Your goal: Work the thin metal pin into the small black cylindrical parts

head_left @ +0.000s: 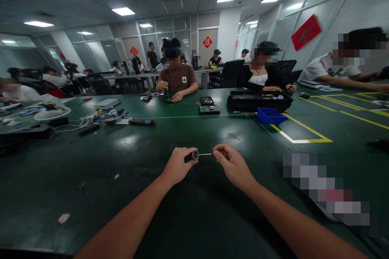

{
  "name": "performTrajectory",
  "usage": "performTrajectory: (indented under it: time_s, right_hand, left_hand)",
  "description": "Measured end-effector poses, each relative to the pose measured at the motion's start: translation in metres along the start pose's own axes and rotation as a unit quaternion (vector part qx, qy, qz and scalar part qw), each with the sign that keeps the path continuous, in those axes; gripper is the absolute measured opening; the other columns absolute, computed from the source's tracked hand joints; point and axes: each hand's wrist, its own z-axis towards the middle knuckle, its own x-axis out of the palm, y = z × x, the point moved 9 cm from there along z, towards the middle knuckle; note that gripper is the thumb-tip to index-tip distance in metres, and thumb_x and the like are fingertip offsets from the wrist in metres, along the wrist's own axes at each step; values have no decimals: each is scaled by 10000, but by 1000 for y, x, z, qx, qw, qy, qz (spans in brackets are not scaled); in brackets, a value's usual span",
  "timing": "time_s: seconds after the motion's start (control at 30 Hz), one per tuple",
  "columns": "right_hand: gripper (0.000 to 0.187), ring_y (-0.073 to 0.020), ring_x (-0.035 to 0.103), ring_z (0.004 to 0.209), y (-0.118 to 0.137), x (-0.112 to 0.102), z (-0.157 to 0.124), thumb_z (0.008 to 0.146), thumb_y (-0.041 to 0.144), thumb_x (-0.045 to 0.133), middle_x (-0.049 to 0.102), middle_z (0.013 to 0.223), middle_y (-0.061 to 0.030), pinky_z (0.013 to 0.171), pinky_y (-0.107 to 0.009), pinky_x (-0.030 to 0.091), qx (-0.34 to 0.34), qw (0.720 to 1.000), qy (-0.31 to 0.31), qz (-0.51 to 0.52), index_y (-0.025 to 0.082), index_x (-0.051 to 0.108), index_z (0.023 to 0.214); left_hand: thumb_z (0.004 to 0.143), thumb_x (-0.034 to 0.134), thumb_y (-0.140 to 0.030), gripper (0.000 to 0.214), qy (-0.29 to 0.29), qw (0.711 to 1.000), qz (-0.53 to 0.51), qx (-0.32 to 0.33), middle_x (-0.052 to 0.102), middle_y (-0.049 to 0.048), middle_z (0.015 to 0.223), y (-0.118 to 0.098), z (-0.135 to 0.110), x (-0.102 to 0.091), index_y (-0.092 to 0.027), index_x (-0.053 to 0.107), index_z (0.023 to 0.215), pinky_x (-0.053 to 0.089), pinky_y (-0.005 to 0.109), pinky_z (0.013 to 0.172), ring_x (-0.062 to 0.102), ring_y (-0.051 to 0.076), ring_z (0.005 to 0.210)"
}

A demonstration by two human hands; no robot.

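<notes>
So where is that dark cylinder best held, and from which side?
Probably by the sides of the dark cylinder, coming from the left, as the left grip does. Its body is round, and the thin metal rod from the right grip reaches toward its pale-rimmed end, so holding behind the rim should leave that end uncovered.

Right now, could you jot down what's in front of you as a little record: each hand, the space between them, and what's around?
Left hand: holds a dark round-ended part
Right hand: holds a thin-shafted tool, its grip mostly hidden by the fingers
Between them: the bare shaft, pointing toward the part's round end; contact unclear
Surface: green table
Farther off, to the right: blue bin, long black tray
Across: person in a brown shirt
</notes>
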Motion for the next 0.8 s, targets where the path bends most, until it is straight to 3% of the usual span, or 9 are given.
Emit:
performTrajectory:
  time_s: [0.1,0.3,0.4,0.53,0.67,0.8]
  right_hand:
    - [368,-180,565,594,-6,2,2,971,486,415,595,661,4,570,-312,432,23,1000,8,-8,211,655,925]
    - [301,-195,612,733,-10,-3,2,917,427,529,650,858,-22,673,-332,488,4,999,-28,24,220,600,1125]
    - [272,-189,596,701,-9,-3,2,927,427,503,621,786,-5,651,-322,477,-1,999,-26,37,223,618,1064]
    - [365,-176,554,610,-10,0,2,971,483,402,619,742,-12,595,-319,450,11,1000,-12,7,216,650,951]
    - [264,-197,618,736,-11,-6,2,908,433,542,669,859,-38,688,-339,492,3,997,-57,52,215,603,1043]
    - [272,-202,631,772,-19,-6,6,835,453,643,674,847,-48,747,-360,517,23,987,-74,137,204,628,944]
  left_hand:
    - [840,712,-225,382,3,1000,-1,-3,702,35,1158,0,0,0,-267,663,1216,410,430,988,589,247,1085]
    - [851,698,-236,370,5,1000,-2,-5,704,39,1134,-2,1,0,-260,663,1218,406,442,995,593,249,1060]
    - [856,690,-249,378,5,1000,0,-7,703,41,1125,-1,1,0,-267,655,1232,408,447,990,591,251,1053]
    - [855,694,-260,385,6,1000,2,-4,699,43,1127,0,0,1,-267,653,1238,414,439,972,584,253,1059]
    - [856,691,-260,385,6,1000,8,-4,697,50,1133,-1,1,1,-263,650,1239,416,449,976,584,257,1058]
    - [859,679,-242,371,6,1000,12,-11,701,59,1123,-4,2,0,-257,652,1228,432,455,970,599,260,1037]
